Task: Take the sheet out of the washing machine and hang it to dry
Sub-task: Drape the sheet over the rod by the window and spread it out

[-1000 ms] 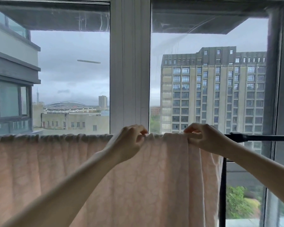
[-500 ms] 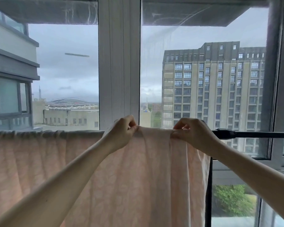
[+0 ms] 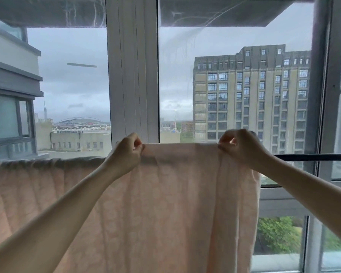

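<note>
Leftmost, the pale pink sheet (image 3: 37,190) hung gathered over the drying rail, its top edge bunched in small folds and its cloth falling out of view below. Toward the middle, the left hand (image 3: 126,152) pinched the sheet's upper edge between thumb and curled fingers, lifted above the line of the gathered part. Between the two hands the edge ran taut and nearly level, in front of the white window post (image 3: 133,75). To the right, the right hand (image 3: 242,147) pinched the same edge near the sheet's right border, fingers curled round the cloth, and the fabric dropped from it in long vertical folds. Beyond that hand the bare dark rail (image 3: 311,157) ran on to the right border of the view. Behind the glass stood a tall grey building (image 3: 250,99) under an overcast sky.
</note>
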